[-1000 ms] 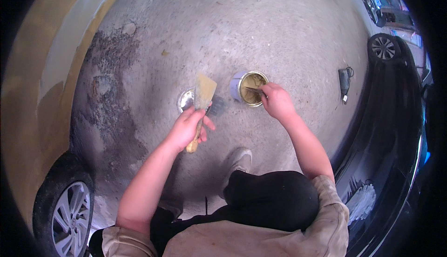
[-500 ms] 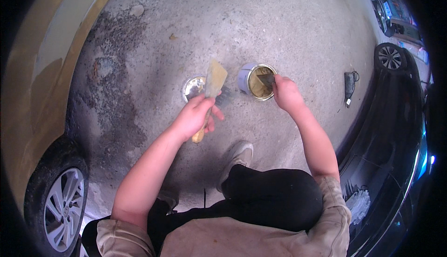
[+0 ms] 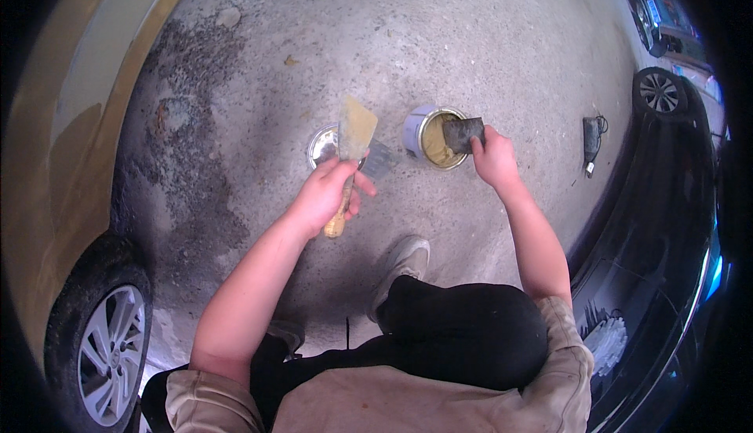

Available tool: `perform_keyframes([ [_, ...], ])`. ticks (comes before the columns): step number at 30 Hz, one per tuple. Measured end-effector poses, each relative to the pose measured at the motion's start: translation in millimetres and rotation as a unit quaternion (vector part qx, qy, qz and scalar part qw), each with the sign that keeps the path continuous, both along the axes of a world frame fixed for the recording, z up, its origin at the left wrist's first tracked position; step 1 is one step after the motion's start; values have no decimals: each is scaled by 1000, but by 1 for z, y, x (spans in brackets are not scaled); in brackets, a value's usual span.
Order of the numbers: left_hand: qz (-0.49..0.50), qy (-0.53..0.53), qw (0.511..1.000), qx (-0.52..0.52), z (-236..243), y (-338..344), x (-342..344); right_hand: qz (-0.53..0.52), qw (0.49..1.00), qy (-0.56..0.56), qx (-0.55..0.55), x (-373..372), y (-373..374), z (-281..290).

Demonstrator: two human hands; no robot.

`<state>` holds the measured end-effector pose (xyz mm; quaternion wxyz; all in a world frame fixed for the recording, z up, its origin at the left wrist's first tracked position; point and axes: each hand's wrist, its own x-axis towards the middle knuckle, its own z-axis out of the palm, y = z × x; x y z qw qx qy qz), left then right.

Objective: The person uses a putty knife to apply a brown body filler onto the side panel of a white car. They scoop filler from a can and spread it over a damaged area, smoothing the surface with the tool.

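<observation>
My left hand (image 3: pixel 328 191) is wrapped round the wooden handle of a putty knife (image 3: pixel 358 129), its broad blade pointing away from me and coated with yellowish putty. Between the fingers of my right hand (image 3: pixel 496 156) is a dark, flat rectangular scraper (image 3: pixel 464 135). Its far-left part overlaps the mouth of an open tin (image 3: pixel 412 129) standing on the ground. Yellow-brown putty (image 3: pixel 436 141) fills part of that tin. Partly behind the knife blade lies a round, shiny metal lid (image 3: pixel 322 147); whether the scraper touches the putty I cannot tell.
A yellowish car body (image 3: pixel 133 64) with a silver-spoked wheel (image 3: pixel 110 354) stands close on my left. Along the right runs a black car (image 3: pixel 627 252). A dark corded tool (image 3: pixel 592 143) lies on the concrete near it. A grey patch (image 3: pixel 378 160) shows beside the lid.
The scraper in my right hand has turned so its flat face shows, and it has come slightly right, partly out of the tin. My left hand, still gripping the putty knife, has barely shifted.
</observation>
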<state>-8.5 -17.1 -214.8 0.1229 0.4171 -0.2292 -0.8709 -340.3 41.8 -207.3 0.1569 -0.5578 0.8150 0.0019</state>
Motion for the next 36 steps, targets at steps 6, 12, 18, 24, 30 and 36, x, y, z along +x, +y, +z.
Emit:
perform_keyframes([
  [6,-17,5,1000,2,-1,-2,1,-73,996,-44,0,-5,3,-2],
  [12,-19,-4,1000,1,-2,-1,-1,-102,992,-77,12,-7,11,-10],
  [18,-21,-20,1000,4,-2,0,-3,-151,969,-177,-79,-4,18,6],
  [24,-27,-42,998,-43,2,3,-5,-115,953,-197,-199,0,39,21],
  [30,-44,-42,998,-35,12,0,-6,-129,887,-286,-338,22,50,55],
  [36,-76,-14,992,-102,53,-8,-9,-44,787,-420,-450,55,30,108],
])
